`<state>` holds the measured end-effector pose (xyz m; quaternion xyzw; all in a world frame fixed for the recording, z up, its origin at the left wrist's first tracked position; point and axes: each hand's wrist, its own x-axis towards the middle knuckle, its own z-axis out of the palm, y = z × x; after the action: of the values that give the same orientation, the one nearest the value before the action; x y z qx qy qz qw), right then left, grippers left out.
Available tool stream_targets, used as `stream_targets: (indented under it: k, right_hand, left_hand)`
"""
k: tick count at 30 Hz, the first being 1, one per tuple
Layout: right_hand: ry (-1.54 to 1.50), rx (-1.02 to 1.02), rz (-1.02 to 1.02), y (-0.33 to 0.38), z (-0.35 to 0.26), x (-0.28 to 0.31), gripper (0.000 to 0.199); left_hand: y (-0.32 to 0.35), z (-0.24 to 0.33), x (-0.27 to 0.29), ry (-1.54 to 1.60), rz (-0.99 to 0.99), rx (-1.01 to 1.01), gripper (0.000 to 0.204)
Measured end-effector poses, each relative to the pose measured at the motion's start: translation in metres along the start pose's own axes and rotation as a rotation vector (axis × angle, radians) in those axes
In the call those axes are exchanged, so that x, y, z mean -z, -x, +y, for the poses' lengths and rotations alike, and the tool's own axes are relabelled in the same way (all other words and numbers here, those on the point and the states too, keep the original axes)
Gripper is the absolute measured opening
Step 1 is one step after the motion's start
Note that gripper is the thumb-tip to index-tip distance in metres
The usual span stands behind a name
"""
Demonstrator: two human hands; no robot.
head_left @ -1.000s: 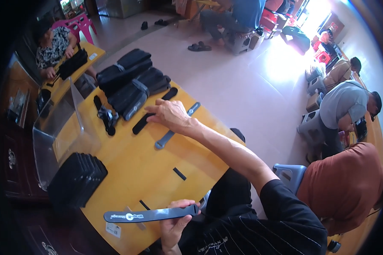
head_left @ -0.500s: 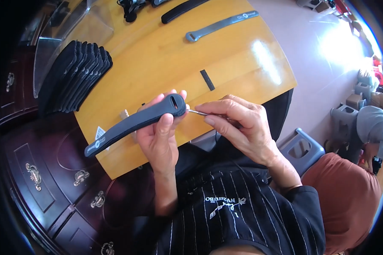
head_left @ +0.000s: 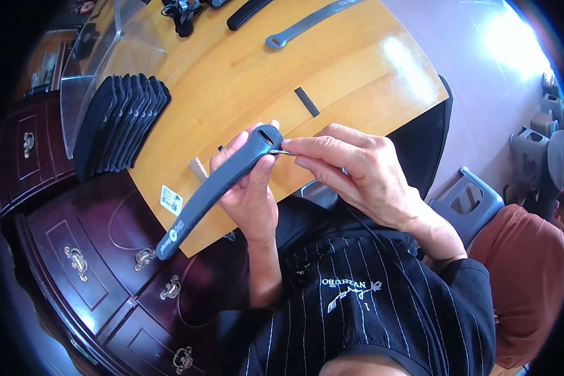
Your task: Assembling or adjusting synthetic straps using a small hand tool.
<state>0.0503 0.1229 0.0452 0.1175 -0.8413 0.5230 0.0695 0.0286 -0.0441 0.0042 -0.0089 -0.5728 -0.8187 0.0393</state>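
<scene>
My left hand (head_left: 257,210) grips a dark grey padded strap (head_left: 222,188) near its rounded end, which has a slot through it. The thumb presses on the near edge and the fingers are behind. The strap's tail slants down to the left, past the table edge. Between thumb and forefinger, my right hand (head_left: 373,172) pinches a thin metal-tipped tool (head_left: 284,152); its kind is hidden by the fingers. The tip touches the strap's edge just below the slotted end.
A row of black padded pieces (head_left: 122,125) stands at the table's left. On the wooden table (head_left: 232,81) lie a short black strip (head_left: 306,101), a grey slotted strap (head_left: 307,26) and a white label (head_left: 171,199). A grey stool (head_left: 473,197) and another person's brown clothing (head_left: 523,282) are at right.
The strap now slopes more steeply, its tail lower. The tool's tip has come in against the strap's edge, with my right hand closer to it. The whole view has shifted slightly.
</scene>
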Motion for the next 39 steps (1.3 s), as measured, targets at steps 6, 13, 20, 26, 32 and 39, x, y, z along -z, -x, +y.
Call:
stream_targets:
  k: [6,13,20,26,32,39]
  right_hand:
    - [-0.091,-0.012,0.038,-0.003,0.004,-0.001,0.023]
    - [-0.077,-0.049,-0.046,-0.007,-0.003,0.0,0.02]
    - [-0.187,-0.069,0.015,-0.016,0.001,-0.007,0.02]
    - [-0.173,-0.071,-0.031,-0.025,-0.007,-0.001,0.024]
    - [-0.121,-0.026,-0.091,-0.043,-0.026,0.007,0.024]
    - [-0.065,0.072,-0.077,-0.088,-0.048,0.002,0.021]
  left_hand:
    - [-0.002,0.0,0.001,-0.163,-0.054,-0.169,0.04]
    - [-0.008,0.002,0.003,-0.167,-0.035,-0.207,0.04]
    - [-0.017,0.001,-0.004,-0.216,-0.033,-0.331,0.037]
    - [-0.011,0.001,0.003,-0.199,0.09,-0.243,0.036]
    - [-0.025,0.027,-0.006,-0.086,0.102,-0.157,0.034]
    - [-0.058,0.057,-0.004,-0.099,0.051,-0.293,0.032]
